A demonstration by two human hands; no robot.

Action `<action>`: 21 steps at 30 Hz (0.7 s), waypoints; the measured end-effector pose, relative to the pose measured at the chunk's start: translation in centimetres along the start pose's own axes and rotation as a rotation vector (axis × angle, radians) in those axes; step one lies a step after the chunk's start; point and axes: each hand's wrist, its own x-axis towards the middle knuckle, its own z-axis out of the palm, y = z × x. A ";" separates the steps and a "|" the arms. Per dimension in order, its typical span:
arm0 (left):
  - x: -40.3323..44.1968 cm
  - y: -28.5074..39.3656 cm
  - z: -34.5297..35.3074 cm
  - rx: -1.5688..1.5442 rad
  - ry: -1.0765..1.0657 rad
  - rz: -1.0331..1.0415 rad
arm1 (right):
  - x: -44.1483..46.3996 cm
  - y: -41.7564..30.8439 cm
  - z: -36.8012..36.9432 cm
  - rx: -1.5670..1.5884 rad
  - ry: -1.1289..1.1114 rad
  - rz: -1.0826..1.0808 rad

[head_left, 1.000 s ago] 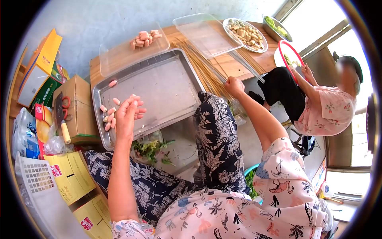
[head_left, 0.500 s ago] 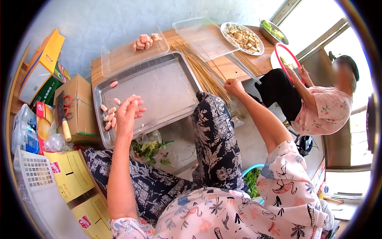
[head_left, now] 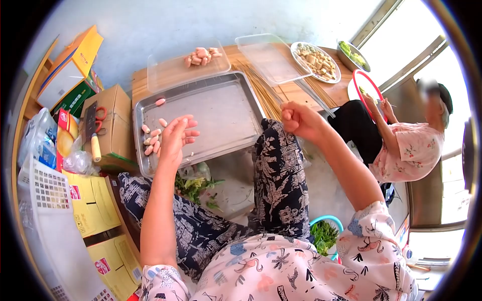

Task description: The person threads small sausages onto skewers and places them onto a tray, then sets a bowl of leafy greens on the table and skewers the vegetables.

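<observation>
Left hand (head_left: 177, 139) over tray (head_left: 216, 113), by sausage pieces (head_left: 155, 133) near left edge; right hand (head_left: 302, 121) curled near skewers (head_left: 260, 91). Can't tell either grip.

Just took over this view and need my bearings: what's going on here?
The left hand is over the metal tray, beside loose sausage pieces. The right hand is closed, raised near the skewers. I can't tell whether either holds anything. More pieces sit in a clear box behind the tray. Off to the right, a seated co-worker has both hands at a red-rimmed basket.
</observation>
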 end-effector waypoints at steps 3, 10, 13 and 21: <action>-0.2 0.5 -0.3 -0.105 -0.009 -0.019 | -1.7 2.6 5.0 -0.233 -0.059 -0.036; 0.4 0.0 -2.9 -0.418 0.065 0.031 | -1.6 11.1 8.5 -0.563 -0.183 0.102; 0.0 -0.2 -3.6 -0.420 0.078 0.045 | -1.4 13.0 9.1 -0.593 -0.232 0.184; -0.6 -0.4 -3.9 -0.397 0.052 -0.013 | 2.2 11.4 9.5 -0.895 -0.236 0.005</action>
